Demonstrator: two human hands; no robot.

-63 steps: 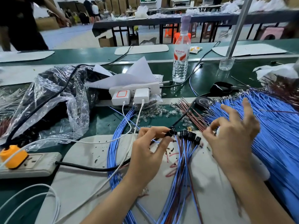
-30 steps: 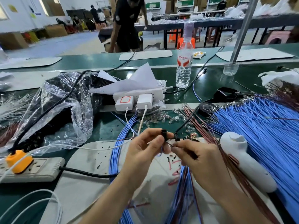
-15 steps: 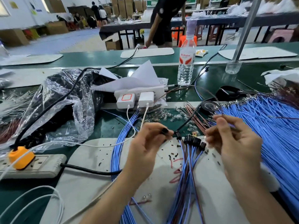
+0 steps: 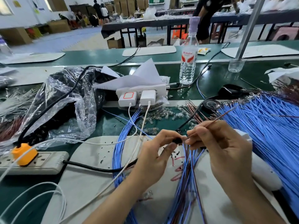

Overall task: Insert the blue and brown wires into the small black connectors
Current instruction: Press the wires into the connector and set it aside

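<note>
My left hand (image 4: 159,152) pinches a small black connector (image 4: 177,140) between thumb and fingers above the white mat (image 4: 90,175). My right hand (image 4: 221,147) pinches a thin brown wire (image 4: 216,119), whose near tip meets the connector and whose far end slants up to the right. Below both hands hangs a bundle of blue and brown wires (image 4: 186,183) with connectors fitted, partly hidden by my right hand. A large pile of loose blue wires (image 4: 267,126) fans out on the right, and loose brown wires (image 4: 193,110) lie behind my hands.
A grey power strip (image 4: 40,160) with an orange plug (image 4: 24,153) lies at the left. White chargers (image 4: 137,97), a plastic bag (image 4: 61,107), a water bottle (image 4: 188,62), a black tape roll (image 4: 210,104) and a white tool (image 4: 265,173) surround the mat. Clear small parts (image 4: 161,115) litter the green table.
My right hand picked a brown wire from the pile on the right and brought its tip to the connector in my left hand. The hands came together.
</note>
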